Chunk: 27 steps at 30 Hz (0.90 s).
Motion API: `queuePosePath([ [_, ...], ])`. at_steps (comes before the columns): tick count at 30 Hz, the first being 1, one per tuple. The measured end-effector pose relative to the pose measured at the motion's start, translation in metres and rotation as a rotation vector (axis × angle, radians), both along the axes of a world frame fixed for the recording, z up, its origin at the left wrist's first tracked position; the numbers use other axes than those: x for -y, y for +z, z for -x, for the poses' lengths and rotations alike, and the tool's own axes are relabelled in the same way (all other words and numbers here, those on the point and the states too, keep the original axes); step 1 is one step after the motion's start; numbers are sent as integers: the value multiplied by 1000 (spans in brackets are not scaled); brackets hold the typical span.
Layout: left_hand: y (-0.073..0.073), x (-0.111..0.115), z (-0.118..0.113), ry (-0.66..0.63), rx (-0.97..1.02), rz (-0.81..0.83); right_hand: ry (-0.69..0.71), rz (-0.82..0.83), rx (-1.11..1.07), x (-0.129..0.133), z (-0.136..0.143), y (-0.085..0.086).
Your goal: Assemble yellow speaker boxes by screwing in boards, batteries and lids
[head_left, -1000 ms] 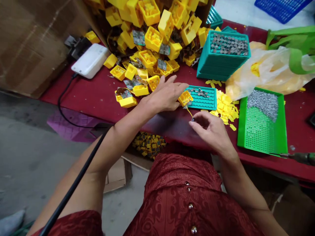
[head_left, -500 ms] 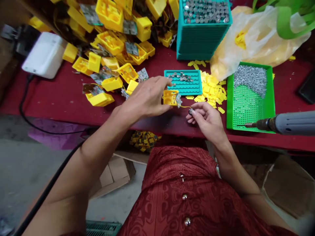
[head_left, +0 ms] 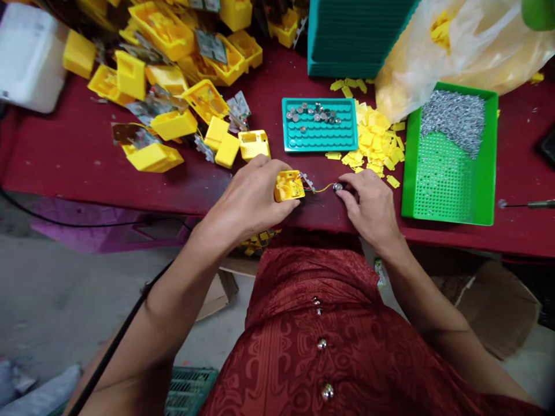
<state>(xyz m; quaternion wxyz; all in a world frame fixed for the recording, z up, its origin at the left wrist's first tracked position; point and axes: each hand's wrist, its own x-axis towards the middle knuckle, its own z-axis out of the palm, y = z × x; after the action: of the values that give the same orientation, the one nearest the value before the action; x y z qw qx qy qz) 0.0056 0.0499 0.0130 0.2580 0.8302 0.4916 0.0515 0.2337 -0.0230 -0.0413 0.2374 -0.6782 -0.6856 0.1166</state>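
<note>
My left hand (head_left: pixel 255 193) grips a small open yellow plastic housing (head_left: pixel 289 186) between thumb and fingers, near the table's front edge. A small circuit board (head_left: pixel 306 181) sticks out of the housing's right side. From it a thin yellow wire (head_left: pixel 323 189) runs to a small round metal disc (head_left: pixel 337 186). My right hand (head_left: pixel 370 202) pinches that disc between thumb and fingertips. Just behind both hands lies a teal ridged tray (head_left: pixel 318 141) holding several round metal pieces (head_left: pixel 323 115).
More yellow housings (head_left: pixel 173 124) with boards are heaped at the left. Small yellow plates (head_left: pixel 375 138) lie beside the teal tray. A green basket (head_left: pixel 451 216) holds many screws (head_left: pixel 453 118). Stacked teal trays (head_left: pixel 355 43) and a plastic bag (head_left: pixel 416 63) stand behind. A screwdriver tip (head_left: pixel 515 205) shows at right.
The camera view has shifted, so the table things sit higher. My left hand has moved nearer the table edge and turned the housing slightly. The grey screwdriver has swung right, mostly out of view.
</note>
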Motion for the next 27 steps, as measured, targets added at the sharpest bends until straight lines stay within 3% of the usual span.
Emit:
queuePosePath([
  [4,-9,5,4,128,288,188,72,-82,12,-5,-6,7],
  [8,-14,9,2,355,715,758,159,-148,29,-29,-8,39],
  [10,-16,7,1,469,853,924,200,-130,99,-44,-5,58],
  [13,-18,1,0,592,948,920,279,-133,182,-61,2,78],
  [16,-15,-4,2,656,988,910,329,-200,136,-73,6,84],
  [21,-4,3,3,700,1183,1198,313,-243,147,-86,9,85],
  [25,-4,21,-5,577,1204,1448,292,-205,115,-88,13,82],
  [27,-5,28,-10,536,1178,1491,259,-168,102,-83,13,78],
])
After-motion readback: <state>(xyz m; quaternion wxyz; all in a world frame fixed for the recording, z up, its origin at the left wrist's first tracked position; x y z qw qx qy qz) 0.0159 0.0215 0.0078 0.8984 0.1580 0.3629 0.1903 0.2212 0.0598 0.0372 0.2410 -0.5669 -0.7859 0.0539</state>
